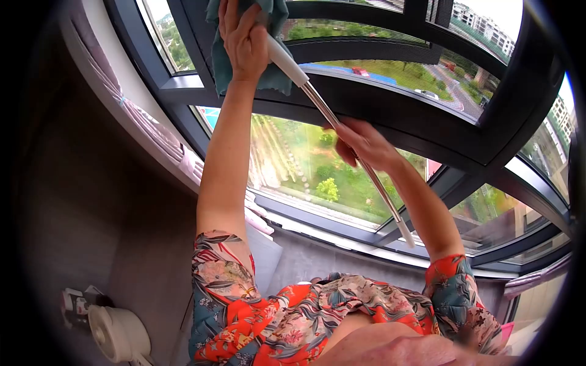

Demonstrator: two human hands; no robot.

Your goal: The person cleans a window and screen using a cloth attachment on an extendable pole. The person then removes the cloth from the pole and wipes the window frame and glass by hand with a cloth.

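Observation:
A long pole (321,105) with a silver metal shaft and white plastic ends slants across the view in front of the window. At its upper end is a teal cloth (281,76), hanging down around my left hand (243,52). The left fingers are bent and pressed into the cloth, right beside the pole's white upper section. The pole's head is hidden under the cloth and hand. My right hand (364,144) is wrapped around the middle of the metal shaft, slightly blurred. Below it, the pole ends in a white tip (405,233).
Dark window frames (390,100) surround several glass panes, with a tilted sash at the upper right. Greenery and a road show outside. A tied pinkish curtain (116,85) hangs at left. At lower left stands a cream lidded pot (119,334).

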